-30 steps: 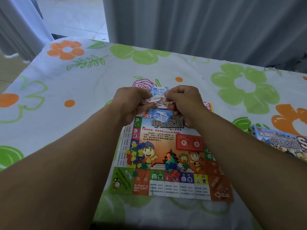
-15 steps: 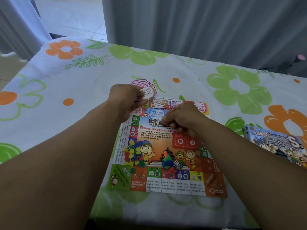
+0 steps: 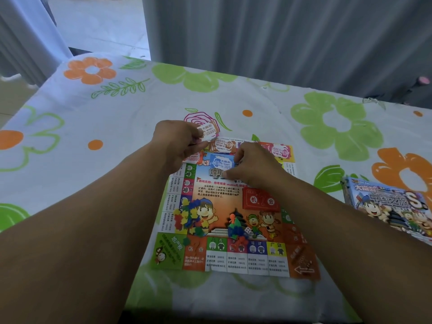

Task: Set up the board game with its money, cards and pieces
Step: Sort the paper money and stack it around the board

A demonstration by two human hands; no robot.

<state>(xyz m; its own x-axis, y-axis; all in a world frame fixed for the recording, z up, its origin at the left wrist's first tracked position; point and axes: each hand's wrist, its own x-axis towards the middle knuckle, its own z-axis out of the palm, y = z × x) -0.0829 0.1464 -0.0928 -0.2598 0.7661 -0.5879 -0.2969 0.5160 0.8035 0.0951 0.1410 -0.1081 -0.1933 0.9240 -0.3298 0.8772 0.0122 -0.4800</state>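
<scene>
Play-money note (image 3: 210, 132), pale with orange print, sits pinched between the thumb and curled fingers (image 3: 191, 131) of the left hand (image 3: 177, 143), held just past the far-left corner of the game board (image 3: 217, 199). The right hand (image 3: 254, 164) is curled too, its forefinger and thumb nipping the right edge of a blue note (image 3: 221, 161) that lies on the board's title panel. More money lies flat along the board's far edge: a brown note (image 3: 224, 145) between the two hands and a pink note (image 3: 280, 150) beyond the right hand. Nearer, a red card deck (image 3: 260, 199) rests on the board right of centre. Coloured plastic pieces (image 3: 189, 218) are heaped at the board's left side, with a smaller heap (image 3: 236, 229) near the middle and a white die (image 3: 248, 229) just beside it. The board lies flat on the flower-patterned counter (image 3: 117, 164); the game box (image 3: 392, 204) sits apart to the right.
</scene>
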